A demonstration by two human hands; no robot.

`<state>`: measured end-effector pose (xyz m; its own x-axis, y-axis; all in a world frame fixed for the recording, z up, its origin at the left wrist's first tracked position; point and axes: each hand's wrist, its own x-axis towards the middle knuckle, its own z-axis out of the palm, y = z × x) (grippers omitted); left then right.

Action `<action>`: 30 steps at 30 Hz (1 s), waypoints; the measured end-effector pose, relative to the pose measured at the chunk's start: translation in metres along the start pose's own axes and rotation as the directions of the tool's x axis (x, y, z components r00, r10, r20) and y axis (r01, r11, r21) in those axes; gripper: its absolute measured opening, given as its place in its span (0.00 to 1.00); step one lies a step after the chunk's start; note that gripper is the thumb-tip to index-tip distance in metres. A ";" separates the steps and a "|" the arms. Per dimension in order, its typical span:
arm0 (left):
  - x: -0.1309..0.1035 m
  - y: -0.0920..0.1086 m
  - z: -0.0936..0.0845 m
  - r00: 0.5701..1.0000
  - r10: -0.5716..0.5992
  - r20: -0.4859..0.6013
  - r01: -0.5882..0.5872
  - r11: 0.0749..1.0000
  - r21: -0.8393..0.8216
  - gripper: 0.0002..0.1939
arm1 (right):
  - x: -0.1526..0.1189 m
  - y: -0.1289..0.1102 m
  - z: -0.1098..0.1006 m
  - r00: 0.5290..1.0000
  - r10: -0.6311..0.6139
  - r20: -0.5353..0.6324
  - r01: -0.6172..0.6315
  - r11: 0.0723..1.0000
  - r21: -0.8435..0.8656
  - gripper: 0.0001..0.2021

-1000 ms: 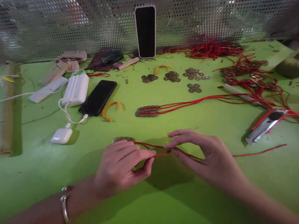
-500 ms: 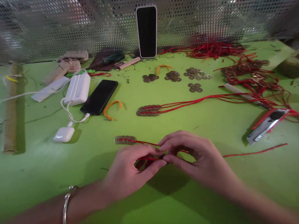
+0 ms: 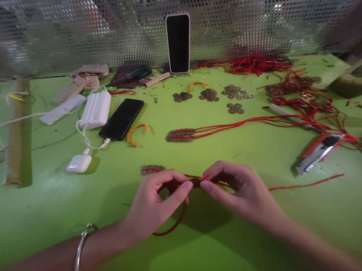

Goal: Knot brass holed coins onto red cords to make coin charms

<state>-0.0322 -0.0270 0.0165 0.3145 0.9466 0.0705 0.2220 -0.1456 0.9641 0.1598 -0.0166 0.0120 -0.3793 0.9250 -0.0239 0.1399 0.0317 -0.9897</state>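
Note:
Between my two hands is a dark round coin (image 3: 196, 183). My left hand (image 3: 159, 202) pinches its left side between thumb and fingers, and a red cord (image 3: 176, 225) hangs in a loop beneath that hand. My right hand (image 3: 238, 189) is closed at the coin's right edge, with a bit of red cord at the fingertips. Just behind my left hand lies a short row of overlapping coins (image 3: 152, 170) laced with red cord, which runs right behind my fingers. Farther back rests a wider laced coin strip (image 3: 180, 135) with long red cords.
Loose coin piles (image 3: 209, 95) and a propped phone (image 3: 178, 42) stand at the back. A utility knife (image 3: 319, 154) and tangled red cords (image 3: 262, 64) are right. A black phone (image 3: 122, 119), power bank (image 3: 96, 108), earbud case (image 3: 79, 164) and bamboo piece (image 3: 17, 135) are left.
My fingertips have drawn slightly apart, so the coin between them shows more. A loop of red cord now hangs below my left hand. The view has shifted slightly.

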 end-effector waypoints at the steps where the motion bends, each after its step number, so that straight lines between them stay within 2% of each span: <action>1: 0.000 0.000 0.000 1.000 -0.010 0.012 0.010 1.000 -0.008 0.07 | 0.000 -0.001 0.000 1.000 0.006 0.007 -0.006 1.000 0.020 0.05; 7: 0.000 0.002 -0.001 0.995 -0.097 0.026 0.100 0.990 -0.101 0.09 | 0.002 -0.004 0.000 0.995 0.073 0.060 -0.081 0.988 0.134 0.10; 12: 0.001 0.001 -0.001 0.989 -0.137 0.062 0.146 0.974 -0.175 0.09 | 0.003 0.000 0.000 0.994 0.092 0.065 -0.102 0.978 0.181 0.07; 16: 0.000 0.001 -0.001 0.985 -0.166 0.049 0.168 0.984 -0.060 0.07 | 0.004 0.003 -0.002 0.992 0.111 0.056 -0.120 0.978 0.172 0.07; 17: 0.000 0.000 -0.001 0.992 -0.128 0.018 0.128 0.992 -0.003 0.05 | 0.004 0.004 -0.002 0.992 0.113 0.058 -0.122 0.978 0.172 0.08; 19: 0.000 -0.001 -0.001 0.998 0.038 -0.042 -0.032 0.991 0.128 0.12 | 0.004 0.005 -0.002 0.991 0.119 0.067 -0.129 0.975 0.180 0.08; 21: 0.000 -0.001 -0.002 0.974 0.223 -0.030 -0.208 0.944 0.256 0.18 | 0.004 0.005 -0.003 0.990 0.122 0.073 -0.134 0.971 0.199 0.08; 23: 0.000 -0.001 -0.002 0.949 0.315 0.010 -0.301 0.900 0.314 0.17 | 0.004 0.006 -0.002 0.990 0.120 0.076 -0.133 0.970 0.205 0.08; 25: 0.000 0.000 -0.003 0.962 0.272 -0.004 -0.260 0.924 0.279 0.12 | 0.003 0.006 -0.002 0.991 0.115 0.071 -0.126 0.975 0.182 0.09; 27: 0.000 -0.001 -0.003 0.989 0.135 -0.063 -0.122 0.975 0.184 0.08 | 0.003 0.006 -0.002 0.992 0.109 0.060 -0.116 0.983 0.145 0.09; 30: -0.001 -0.001 -0.003 0.992 -0.040 -0.121 0.048 0.997 0.061 0.04 | 0.002 0.005 0.000 0.994 0.095 0.048 -0.100 0.988 0.115 0.09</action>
<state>-0.0352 -0.0268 0.0163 0.1910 0.9796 0.0625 0.2925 -0.1176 0.9490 0.1599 -0.0143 0.0069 -0.4079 0.9044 -0.1248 0.0708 -0.1049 -0.9920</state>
